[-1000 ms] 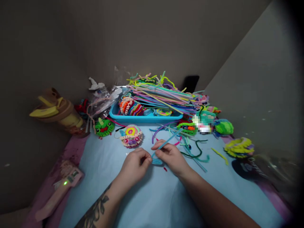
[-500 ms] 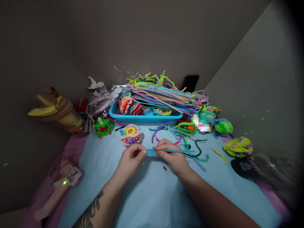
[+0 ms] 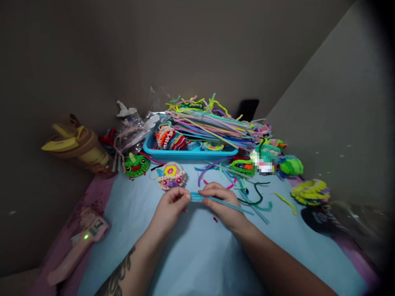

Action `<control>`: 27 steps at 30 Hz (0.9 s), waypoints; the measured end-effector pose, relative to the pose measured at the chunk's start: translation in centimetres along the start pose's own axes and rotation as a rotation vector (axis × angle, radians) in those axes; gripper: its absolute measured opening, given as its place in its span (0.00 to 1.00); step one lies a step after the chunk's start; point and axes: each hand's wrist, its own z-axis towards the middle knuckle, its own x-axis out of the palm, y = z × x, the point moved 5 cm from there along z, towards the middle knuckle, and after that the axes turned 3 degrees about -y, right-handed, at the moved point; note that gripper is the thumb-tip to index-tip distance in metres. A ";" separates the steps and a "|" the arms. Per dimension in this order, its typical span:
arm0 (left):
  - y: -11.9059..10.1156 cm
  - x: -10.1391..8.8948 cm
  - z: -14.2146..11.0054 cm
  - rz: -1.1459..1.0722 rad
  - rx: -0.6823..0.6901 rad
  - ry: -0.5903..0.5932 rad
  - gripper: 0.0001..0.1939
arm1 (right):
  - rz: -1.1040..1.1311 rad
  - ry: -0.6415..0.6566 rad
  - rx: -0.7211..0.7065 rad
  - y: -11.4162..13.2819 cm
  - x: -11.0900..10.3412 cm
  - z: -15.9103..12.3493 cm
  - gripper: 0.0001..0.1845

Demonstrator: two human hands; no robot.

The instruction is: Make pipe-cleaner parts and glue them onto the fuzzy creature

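Observation:
Between my two hands stretches a light blue pipe cleaner (image 3: 196, 197), folded into several side-by-side strands. The fingers of my left hand (image 3: 173, 205) pinch its left end. My right hand (image 3: 222, 205) grips the other side between thumb and fingers, and one long tail slants out past it to the lower right. Just beyond my left hand sits a round pipe-cleaner creature (image 3: 171, 176) with pink eyes and a yellow-and-pink ring pattern. A tiny red piece (image 3: 215, 220) lies on the blue cloth (image 3: 191, 255) below my hands.
Behind stands a blue tray (image 3: 191, 155) with a pile of pipe cleaners (image 3: 210, 123). A green creature (image 3: 136, 165) is at left, near a pink glue gun (image 3: 78, 244). Loose stems (image 3: 256, 199), more creatures (image 3: 310, 192) and a dark cap-like thing (image 3: 319, 220) lie at right.
The long tail of the blue pipe cleaner has swung from level to slanting down at the right. Both hands keep nearly the same place and grip. The view shifts slightly.

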 end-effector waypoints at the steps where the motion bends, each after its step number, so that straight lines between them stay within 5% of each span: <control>1: 0.0 0.1 0.0 -0.010 -0.008 0.001 0.13 | -0.016 -0.010 -0.010 0.0 -0.1 0.0 0.07; 15: -0.6 1.1 -0.7 0.112 -0.030 0.230 0.15 | 0.086 -0.013 0.008 -1.2 -0.9 0.4 0.05; 27: 0.0 1.5 -0.8 0.270 -0.048 0.275 0.19 | 0.014 0.084 0.068 -0.1 -0.2 0.5 0.02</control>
